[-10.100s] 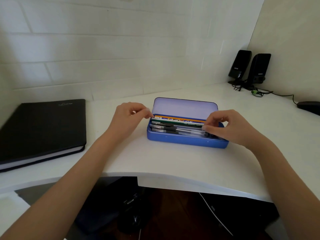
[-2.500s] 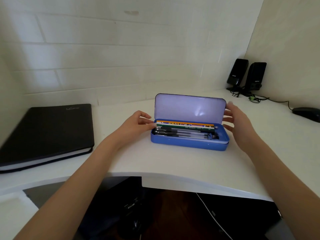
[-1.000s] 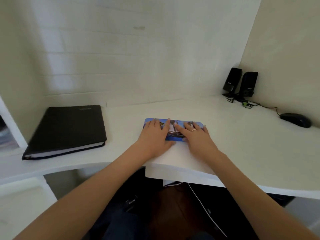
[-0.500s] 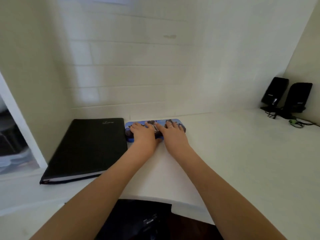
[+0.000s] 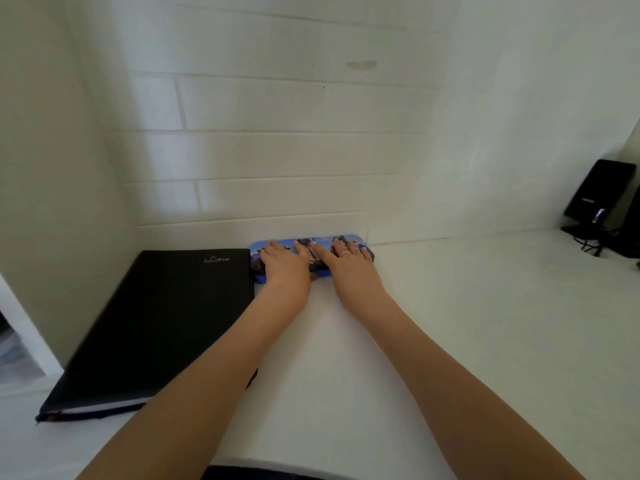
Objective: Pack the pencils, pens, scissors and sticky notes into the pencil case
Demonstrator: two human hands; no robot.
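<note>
Blue printed case (image 5: 360, 242), black diary (image 5: 162, 320), white desk (image 5: 485, 323).

The case has a blue lid with a dark, multicoloured printed picture, blurred and partly covered by two hands; its side edge is plain blue. The diary cover is plain black with small silvery script lettering near the top; its page edge shows as a pale strip. The wall (image 5: 277, 150) is white painted brick with one faint tan stain. A speaker (image 5: 602, 199) at right is black.

Lid: open earlier, now shut on the pencil case (image 5: 356, 241).
Position: case moved from mid-tabletop to the back wall, just beside the black notebook (image 5: 162, 320).
Hands: left hand (image 5: 287, 268) and right hand (image 5: 349, 268) now lie flat on the lid.
</note>
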